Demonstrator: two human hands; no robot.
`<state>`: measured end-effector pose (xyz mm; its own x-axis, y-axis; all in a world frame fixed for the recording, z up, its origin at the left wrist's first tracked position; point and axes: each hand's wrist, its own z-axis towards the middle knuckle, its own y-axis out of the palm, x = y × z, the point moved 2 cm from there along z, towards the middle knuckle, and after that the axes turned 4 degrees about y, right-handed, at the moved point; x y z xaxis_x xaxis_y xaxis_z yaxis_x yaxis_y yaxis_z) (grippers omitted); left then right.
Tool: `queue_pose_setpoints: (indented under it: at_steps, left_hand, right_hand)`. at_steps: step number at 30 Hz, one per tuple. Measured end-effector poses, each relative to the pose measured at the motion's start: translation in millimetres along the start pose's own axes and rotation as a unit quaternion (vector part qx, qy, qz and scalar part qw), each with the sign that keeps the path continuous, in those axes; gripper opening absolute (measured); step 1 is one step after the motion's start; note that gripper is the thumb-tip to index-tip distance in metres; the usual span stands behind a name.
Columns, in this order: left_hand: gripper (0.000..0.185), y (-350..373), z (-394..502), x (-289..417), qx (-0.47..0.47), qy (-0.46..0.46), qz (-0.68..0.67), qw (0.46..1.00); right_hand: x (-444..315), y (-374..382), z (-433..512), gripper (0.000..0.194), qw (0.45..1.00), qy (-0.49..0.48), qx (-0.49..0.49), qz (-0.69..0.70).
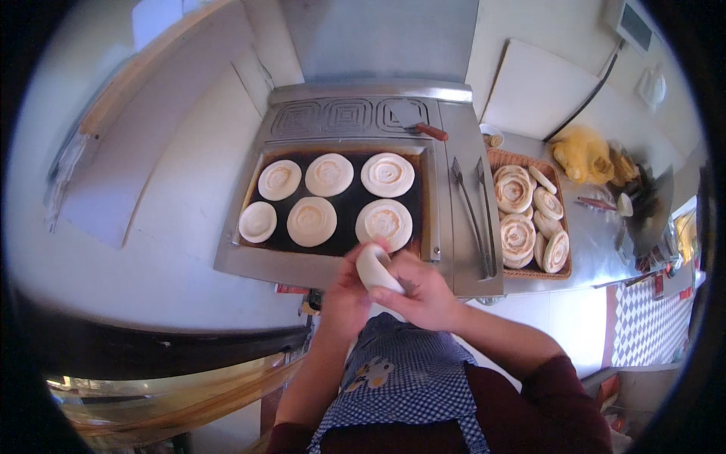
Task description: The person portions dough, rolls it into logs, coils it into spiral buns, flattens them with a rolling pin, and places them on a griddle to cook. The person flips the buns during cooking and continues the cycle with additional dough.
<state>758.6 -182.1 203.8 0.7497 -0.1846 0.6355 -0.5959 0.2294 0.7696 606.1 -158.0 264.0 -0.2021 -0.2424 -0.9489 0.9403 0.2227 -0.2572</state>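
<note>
Between both hands, near my waist, a pale dough round (376, 269) is held tilted on its edge. My left hand (347, 289) grips its left side, partly behind it. My right hand (422, 290) holds the right side, its thumb across the lower edge. Just beyond my fingers lies a flat dough round (384, 222) with a ringed, sunken centre, on a dark griddle plate (346, 194). Several similar rounds lie there in two rows, and the one at the near left, a smaller dough round (258, 222), is smoother.
Right of the griddle lie metal tongs (473, 218). A scraper with a wooden handle (431, 131) rests on the back vents. Farther right, a wicker basket (565, 227) holds several browned flatbreads (517, 236), near a yellow plastic bag (581, 154). A wall (187, 193) borders the left.
</note>
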Motion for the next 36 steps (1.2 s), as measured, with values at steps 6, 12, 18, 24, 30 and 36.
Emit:
queue_pose_setpoints:
  at_steps: [6, 12, 18, 24, 30, 36]
  left_hand:
    - [0.07, 4.8, -11.9, 37.8, 0.074, -0.062, -0.252, 0.963]
    - [0.074, 1.8, -22.4, 47.2, 0.172, 0.015, -0.16, 0.972]
    - [0.07, -10.9, -34.2, 71.5, 0.212, 0.079, -0.097, 0.969]
    - [0.07, -15.8, -14.7, 75.9, 0.203, 0.083, -0.117, 0.969]
    - [0.067, -9.1, 77.0, 57.4, 0.089, 0.051, -0.122, 0.987]
    - [0.038, -15.8, 196.3, -3.3, 0.13, -0.041, -0.002, 0.991]
  right_hand:
    - [-23.8, -12.7, 48.1, 0.026, 0.955, -0.25, 0.023, -0.159]
    - [91.9, -56.7, 144.4, 0.073, 0.882, -0.019, 0.153, -0.445]
    - [140.7, -17.3, 157.4, 0.097, 0.849, 0.087, 0.063, -0.517]
    - [118.3, 22.4, 97.8, 0.1, 0.881, 0.03, 0.021, -0.471]
    - [80.4, -2.9, 96.0, 0.074, 0.939, 0.006, 0.155, -0.308]
    - [112.6, -66.6, 161.8, 0.044, 0.956, 0.199, 0.207, 0.067]
